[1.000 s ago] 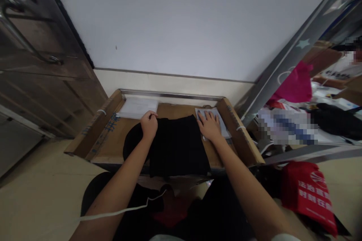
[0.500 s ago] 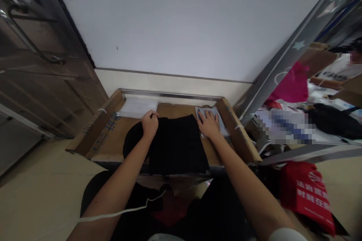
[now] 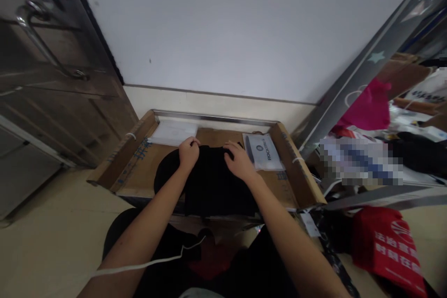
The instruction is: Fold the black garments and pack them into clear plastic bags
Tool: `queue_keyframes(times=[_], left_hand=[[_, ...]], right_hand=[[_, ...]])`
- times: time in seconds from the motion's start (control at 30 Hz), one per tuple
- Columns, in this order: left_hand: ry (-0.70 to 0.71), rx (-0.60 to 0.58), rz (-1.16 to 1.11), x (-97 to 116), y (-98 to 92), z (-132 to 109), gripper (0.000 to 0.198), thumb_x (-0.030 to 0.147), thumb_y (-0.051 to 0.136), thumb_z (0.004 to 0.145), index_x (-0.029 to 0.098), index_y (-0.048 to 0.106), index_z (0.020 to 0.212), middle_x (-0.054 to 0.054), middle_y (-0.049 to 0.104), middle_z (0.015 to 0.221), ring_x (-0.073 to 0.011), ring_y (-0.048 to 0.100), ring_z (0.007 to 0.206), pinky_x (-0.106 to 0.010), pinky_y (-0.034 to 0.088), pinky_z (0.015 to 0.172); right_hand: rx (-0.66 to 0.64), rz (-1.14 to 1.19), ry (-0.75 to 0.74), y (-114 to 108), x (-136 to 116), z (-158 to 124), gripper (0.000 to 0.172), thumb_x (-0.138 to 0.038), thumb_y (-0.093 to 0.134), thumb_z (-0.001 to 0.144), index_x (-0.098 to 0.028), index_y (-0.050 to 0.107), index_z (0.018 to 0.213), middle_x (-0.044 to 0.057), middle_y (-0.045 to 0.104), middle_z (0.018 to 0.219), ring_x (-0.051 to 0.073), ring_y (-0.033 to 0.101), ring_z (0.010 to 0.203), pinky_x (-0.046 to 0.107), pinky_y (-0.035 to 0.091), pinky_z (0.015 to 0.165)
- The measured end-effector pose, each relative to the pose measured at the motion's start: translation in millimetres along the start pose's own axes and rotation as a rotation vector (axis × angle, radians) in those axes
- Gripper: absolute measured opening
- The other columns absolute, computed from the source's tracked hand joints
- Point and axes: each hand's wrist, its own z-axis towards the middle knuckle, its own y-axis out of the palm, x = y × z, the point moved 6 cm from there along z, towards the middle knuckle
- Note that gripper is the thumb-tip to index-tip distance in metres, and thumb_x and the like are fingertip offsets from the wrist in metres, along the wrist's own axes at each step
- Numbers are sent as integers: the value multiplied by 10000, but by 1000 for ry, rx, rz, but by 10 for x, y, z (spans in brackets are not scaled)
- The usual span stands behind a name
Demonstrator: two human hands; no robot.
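A folded black cloth [image 3: 216, 191] lies over the front part of a shallow cardboard tray [image 3: 139, 172], its dark folds hard to tell apart. At its upper left edge my left hand [image 3: 189, 153] is closed in a pinch on the fabric. My right hand [image 3: 240, 162] rests over the cloth's upper right part, fingers bent with the thumb apart from them; no firm grip shows. Just right of that hand is a clear flat package [image 3: 264, 152] with a printed logo. Behind my left hand sits a stack of white flat packages [image 3: 172, 132].
The tray's cardboard sides [image 3: 296, 167] rise left and right, against a white wall [image 3: 216, 32]. A wooden door [image 3: 45, 79] stands at left. On the right are a metal post [image 3: 363, 70], a cluttered shelf and a red bag [image 3: 387, 247]. A white cord [image 3: 153, 263] crosses my left forearm.
My right hand has moved left from the clear package onto the black cloth, uncovering the package's logo. My left hand keeps its hold. The view has shifted slightly.
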Motion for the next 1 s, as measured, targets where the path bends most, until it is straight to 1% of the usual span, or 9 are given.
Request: queue_keyframes(times=[0.07,0.17,0.27,0.4,0.53,0.63,0.7,0.83,1.0], left_hand=[[-5,-22,36,6,-1,-12,225,123,455,743,223,631,644,-11,672,691,-206,626,748,-316,457,738],[-31,-88,120,-3,31,-32,227,136,460,757,218,655,675,-14,697,743,-205,640,790,-314,466,768],[-53,-134,184,14,73,-13,232,147,464,781,215,677,716,-22,720,800,-211,656,845,-322,480,814],[13,-222,247,153,35,42,240,122,473,792,198,697,831,-67,741,931,-230,667,951,-350,494,916],[143,-102,558,245,-458,-89,311,225,573,818,166,688,1100,-144,693,1141,-319,576,1205,-466,389,1109],[-12,-57,734,47,-950,-350,440,348,606,833,112,646,1203,-191,681,1149,-357,596,1171,-482,437,1048],[-110,-73,790,-98,-1187,-533,409,389,563,868,124,669,1161,-183,698,1072,-352,642,1069,-453,488,947],[-109,-41,786,-125,-1371,-719,263,370,509,896,205,709,936,-118,705,940,-301,665,933,-389,493,846],[-93,32,694,140,-1372,-686,207,344,484,911,222,647,873,-91,706,912,-272,663,903,-352,474,815]], right_hand=[[17,10,17,83,55,-10,373,-179,457,903,-180,688,1196,123,658,1318,233,530,1341,444,345,1206],[154,66,32,61,224,-40,370,-128,464,862,-182,696,1145,126,681,1251,253,557,1304,491,342,1207],[274,143,63,15,391,-82,410,-140,476,858,-174,654,1225,147,601,1373,269,514,1355,503,372,1191],[268,130,194,98,564,-114,521,-160,523,829,-125,575,1346,202,456,1521,335,386,1457,570,346,1194],[227,88,213,192,605,-107,499,-141,546,799,-132,622,1292,197,497,1495,348,379,1451,579,328,1197],[216,67,202,203,604,-92,447,-142,543,797,-138,672,1225,186,573,1415,340,431,1405,573,341,1191],[221,58,191,186,600,-83,435,-146,542,796,-122,691,1203,195,594,1386,339,469,1368,562,353,1187],[261,84,161,123,576,-88,466,-137,540,780,-105,695,1218,199,590,1402,336,498,1348,547,373,1182],[349,189,109,2,506,-138,495,-130,532,771,-145,686,1241,165,598,1398,309,522,1340,545,383,1182]])
